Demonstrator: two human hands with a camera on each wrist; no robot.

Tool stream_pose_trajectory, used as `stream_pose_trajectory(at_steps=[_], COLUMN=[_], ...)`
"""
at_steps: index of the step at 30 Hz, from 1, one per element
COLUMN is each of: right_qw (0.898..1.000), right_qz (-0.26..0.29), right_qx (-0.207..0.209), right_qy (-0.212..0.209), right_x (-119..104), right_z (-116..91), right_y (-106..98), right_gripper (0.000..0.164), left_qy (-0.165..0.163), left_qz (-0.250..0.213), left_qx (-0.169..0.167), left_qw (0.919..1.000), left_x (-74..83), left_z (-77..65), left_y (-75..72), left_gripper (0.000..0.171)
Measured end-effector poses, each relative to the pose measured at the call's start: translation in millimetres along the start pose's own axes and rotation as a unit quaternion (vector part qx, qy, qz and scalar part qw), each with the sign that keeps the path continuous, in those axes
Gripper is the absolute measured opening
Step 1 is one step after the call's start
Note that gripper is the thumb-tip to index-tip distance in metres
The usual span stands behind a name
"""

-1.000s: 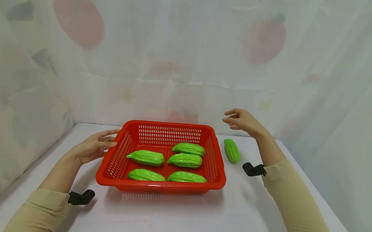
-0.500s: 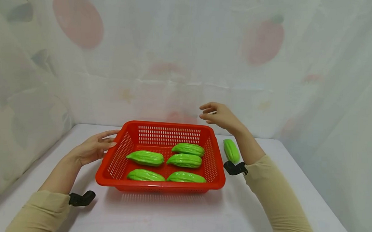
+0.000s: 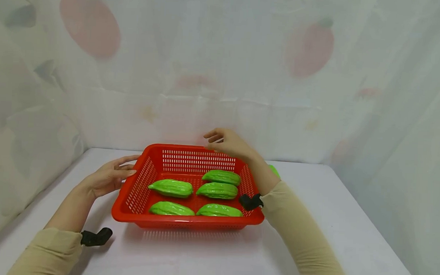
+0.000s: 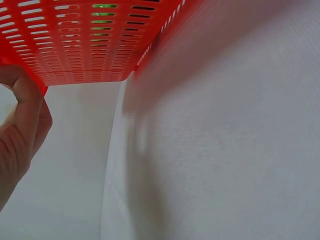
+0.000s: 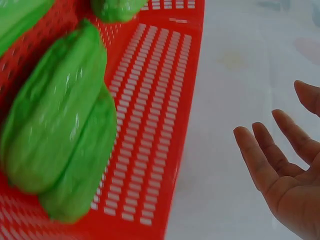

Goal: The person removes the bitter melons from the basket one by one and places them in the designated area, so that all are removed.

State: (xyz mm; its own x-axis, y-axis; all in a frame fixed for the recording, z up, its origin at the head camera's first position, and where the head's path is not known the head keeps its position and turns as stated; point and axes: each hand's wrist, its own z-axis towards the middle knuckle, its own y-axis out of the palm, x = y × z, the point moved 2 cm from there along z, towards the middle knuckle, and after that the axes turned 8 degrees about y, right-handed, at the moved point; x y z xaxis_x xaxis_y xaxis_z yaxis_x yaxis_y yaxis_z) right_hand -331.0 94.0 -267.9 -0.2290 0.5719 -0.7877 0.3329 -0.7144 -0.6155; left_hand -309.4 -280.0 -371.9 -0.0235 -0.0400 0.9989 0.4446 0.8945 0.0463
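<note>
A red perforated plastic basket point(image 3: 188, 219) stands on the white table with several bright green bitter melons point(image 3: 171, 188) lying in it. My left hand point(image 3: 107, 178) holds the basket's left rim; in the left wrist view its bent fingers meet the red edge, and some fingertips are hidden. Over the basket's back right rim hangs my right hand point(image 3: 228, 144), its fingers loosely bent and spread, with nothing in them. The right wrist view shows this hand point(image 5: 290, 175) apart from the basket point(image 5: 175, 150). Another bitter melon point(image 3: 274, 170) lies right of the basket, mostly hidden by my right forearm.
A pale curtain point(image 3: 194, 43) with faded fruit prints hangs behind the table point(image 3: 186, 261) and along its sides. Each sleeve cuff carries a black wrist mount point(image 3: 96, 236); the right one is above the basket's right edge.
My right hand has swept left, from above the loose bitter melon to the basket's back rim, dipping slightly at the end. The left hand, basket and bitter melons stay in place.
</note>
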Motion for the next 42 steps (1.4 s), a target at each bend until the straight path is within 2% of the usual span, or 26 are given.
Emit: stream_pose_trajectory(at_steps=[7,12,19,27,35,42], right_qw=[0.999,0.997,0.995,0.994,0.993,0.991], right_qz=[-0.032,-0.030,-0.011,0.003,0.018,0.009], right_qx=[-0.033,-0.064,-0.092,-0.107,-0.118,-0.132], right_qy=[-0.015,-0.028,-0.038,-0.027,-0.011,-0.007], right_x=[-8.3,-10.5,-16.4,-17.5,-19.6,-21.2], right_z=[11.5,19.3,25.1,32.0,38.1,43.5], right_y=[25.0,40.4,51.0,61.5,73.2,86.9], right_gripper=[0.040,0.043,0.044,0.040,0.044,0.047], left_qy=[0.006,0.003,0.003,0.000,0.010,0.005], left_qz=[0.004,0.009,0.006,0.007,-0.003,0.003], left_qx=[-0.004,0.001,0.003,0.006,-0.013,-0.007], left_qw=[1.0000,0.9999,1.0000,1.0000,0.9999,1.0000], left_x=[1.5,0.7,1.6,-0.4,1.8,2.5], left_z=[-2.0,-2.3,-1.9,-1.7,-0.2,1.4], left_y=[-0.8,-0.5,1.2,1.9,3.8,5.6], left_gripper=[0.047,0.048,0.050,0.047,0.046,0.052])
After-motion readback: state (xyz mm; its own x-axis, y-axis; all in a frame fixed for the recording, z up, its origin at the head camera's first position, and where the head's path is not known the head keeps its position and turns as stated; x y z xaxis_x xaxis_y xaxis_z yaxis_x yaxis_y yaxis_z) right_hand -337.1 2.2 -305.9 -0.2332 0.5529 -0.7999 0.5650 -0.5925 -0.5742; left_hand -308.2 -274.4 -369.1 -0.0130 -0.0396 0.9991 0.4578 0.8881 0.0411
